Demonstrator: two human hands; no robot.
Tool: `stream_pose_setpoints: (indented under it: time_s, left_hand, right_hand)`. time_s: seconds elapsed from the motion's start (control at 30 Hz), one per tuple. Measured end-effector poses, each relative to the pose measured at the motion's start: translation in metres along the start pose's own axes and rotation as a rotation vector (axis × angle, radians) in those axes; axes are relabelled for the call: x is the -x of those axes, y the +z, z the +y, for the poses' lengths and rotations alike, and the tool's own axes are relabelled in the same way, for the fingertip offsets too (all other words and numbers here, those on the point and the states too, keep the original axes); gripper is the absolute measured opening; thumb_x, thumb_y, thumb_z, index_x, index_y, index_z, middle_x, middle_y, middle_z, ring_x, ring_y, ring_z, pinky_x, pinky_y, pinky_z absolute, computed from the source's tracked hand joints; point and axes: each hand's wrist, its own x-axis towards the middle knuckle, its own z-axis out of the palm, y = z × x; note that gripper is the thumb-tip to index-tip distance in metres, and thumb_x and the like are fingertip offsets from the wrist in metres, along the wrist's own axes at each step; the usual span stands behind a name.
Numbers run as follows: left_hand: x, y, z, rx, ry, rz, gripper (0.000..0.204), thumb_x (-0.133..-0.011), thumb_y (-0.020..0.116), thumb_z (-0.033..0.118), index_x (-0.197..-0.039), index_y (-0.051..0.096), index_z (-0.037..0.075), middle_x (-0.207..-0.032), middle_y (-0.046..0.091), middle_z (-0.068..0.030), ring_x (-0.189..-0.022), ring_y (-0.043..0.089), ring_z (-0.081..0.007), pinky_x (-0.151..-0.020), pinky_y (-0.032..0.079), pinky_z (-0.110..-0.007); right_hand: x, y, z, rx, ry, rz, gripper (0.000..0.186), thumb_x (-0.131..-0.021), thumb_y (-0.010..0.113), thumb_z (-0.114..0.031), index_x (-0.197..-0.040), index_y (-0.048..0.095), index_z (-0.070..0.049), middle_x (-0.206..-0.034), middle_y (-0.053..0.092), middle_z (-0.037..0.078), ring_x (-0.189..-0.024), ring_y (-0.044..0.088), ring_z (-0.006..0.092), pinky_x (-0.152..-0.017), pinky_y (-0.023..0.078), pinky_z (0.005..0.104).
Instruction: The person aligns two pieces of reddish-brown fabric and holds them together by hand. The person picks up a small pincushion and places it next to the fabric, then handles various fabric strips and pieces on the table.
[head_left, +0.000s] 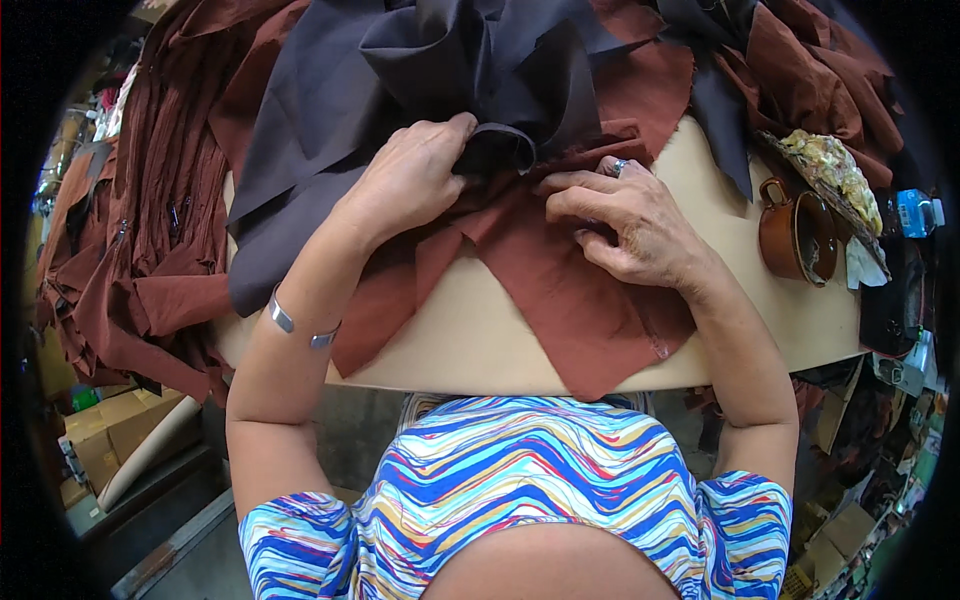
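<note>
The charcoal-grey woven cloth lies heaped across the far middle of the smooth cream-coloured tabletop, overlapping flat rust-brown cloth pieces that reach the tabletop's near edge. Over the tabletop's middle, the person's left hand is curled, thumb and forefinger slightly apart at the grey cloth beside a narrow curled dark strip; whether they pinch it cannot be told. The right hand, right of the tabletop's middle, rests half-curled on the rust-brown cloth, its fingers loosely bent; a firm grip cannot be made out.

To handle these layers well, the left fingertips should steady the grey cloth near the strip while the right keeps the rust-brown layer flat. Light tension seems best, since loose folds could bunch, and raw edges may fray if tugged.
</note>
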Motion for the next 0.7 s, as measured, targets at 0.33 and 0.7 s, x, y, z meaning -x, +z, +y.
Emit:
stream_pose_setpoints:
  time_s: [0.33,0.7]
  left_hand:
    - [-0.02,-0.012,-0.011,-0.219,0.132,0.066,0.049,-0.064,0.062,0.002,-0.11,0.048,-0.002,-0.097,0.058,-0.0232,-0.097,0.053,-0.0392,-0.084,0.043,-0.043]
    - [-0.011,0.002,-0.015,0.007,0.181,0.052,0.038,-0.063,0.06,0.002,-0.1,0.056,-0.005,-0.089,0.061,-0.0239,-0.088,0.058,-0.0379,-0.077,0.047,-0.044]
  right_hand:
    - [-0.001,0.003,-0.001,0.045,-0.042,0.022,0.03,-0.066,0.059,-0.009,-0.096,0.061,-0.014,-0.112,0.059,0.003,-0.084,0.054,0.0282,-0.079,0.042,0.0381]
    - [-0.003,-0.001,-0.004,0.068,-0.019,-0.032,0.029,-0.066,0.059,-0.008,-0.095,0.06,-0.013,-0.109,0.059,0.003,-0.082,0.054,0.028,-0.075,0.041,0.039]
